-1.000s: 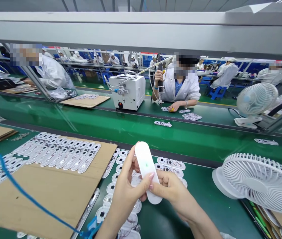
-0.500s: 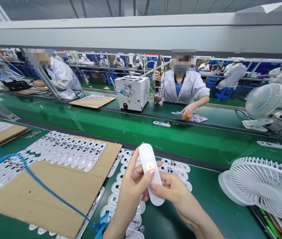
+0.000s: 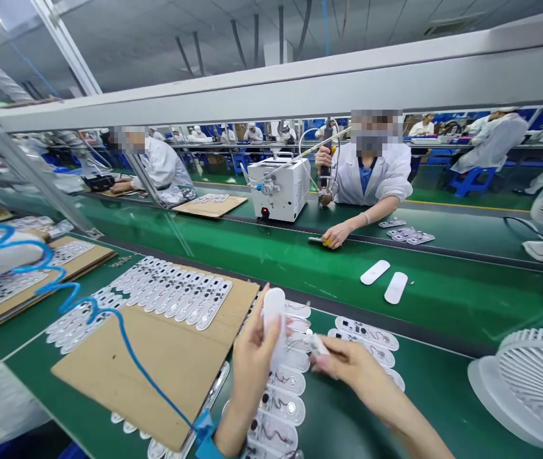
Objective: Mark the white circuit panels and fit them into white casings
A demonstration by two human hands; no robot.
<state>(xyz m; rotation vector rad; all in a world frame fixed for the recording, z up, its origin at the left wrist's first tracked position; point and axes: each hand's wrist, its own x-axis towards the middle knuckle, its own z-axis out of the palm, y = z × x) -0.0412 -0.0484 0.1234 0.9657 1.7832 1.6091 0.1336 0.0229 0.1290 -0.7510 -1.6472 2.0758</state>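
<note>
My left hand [image 3: 251,354] is closed around a white, long, rounded plastic casing [image 3: 275,309], held upright with its plain face toward me. Apart from it, to the right, my right hand [image 3: 355,364] pinches a small white block [image 3: 318,345] whose exact kind I cannot make out. A blue wrist strap [image 3: 205,435] with a coiled cord is on my left wrist. Below my hands lie rows of open casings [image 3: 284,381] with small circuit boards and thin wires. More casings with boards [image 3: 367,331] lie beyond my right hand.
Cardboard [image 3: 151,376] bearing rows of casings is at left. A white fan [image 3: 539,376] stands at right. Past the bench edge runs a green conveyor belt [image 3: 233,255] with two white casings [image 3: 375,272] on it. A co-worker's hand [image 3: 341,234] reaches over the belt.
My right hand has left the casing and moved right with the small white block. The glow on the casing is gone. My view has swung left, and two white casings now show on the belt.
</note>
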